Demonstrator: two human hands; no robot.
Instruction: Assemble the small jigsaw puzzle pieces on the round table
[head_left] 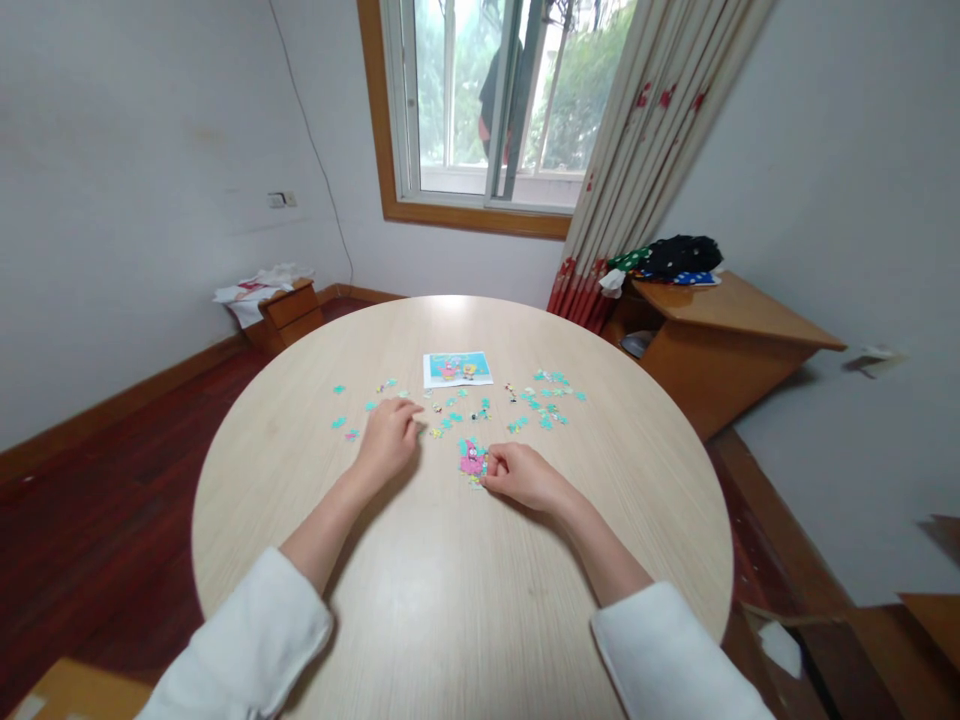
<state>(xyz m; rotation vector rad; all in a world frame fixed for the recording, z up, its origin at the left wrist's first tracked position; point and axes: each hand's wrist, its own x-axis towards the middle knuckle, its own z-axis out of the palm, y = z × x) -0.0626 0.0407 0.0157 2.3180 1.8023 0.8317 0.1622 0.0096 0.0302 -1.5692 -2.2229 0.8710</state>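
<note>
Assembly seems underway: our right hand, pinched, meets the puzzle patch midway between the side edges of the table, its hold unclear; our left hand, half-curled, looks empty. Next calls for aligning.

My head-worn view, from above the near side of the round, pale wood-grain table, facing forward and down, my bare left hand and right hand mid-view, white-framed sliding window far ahead
</note>
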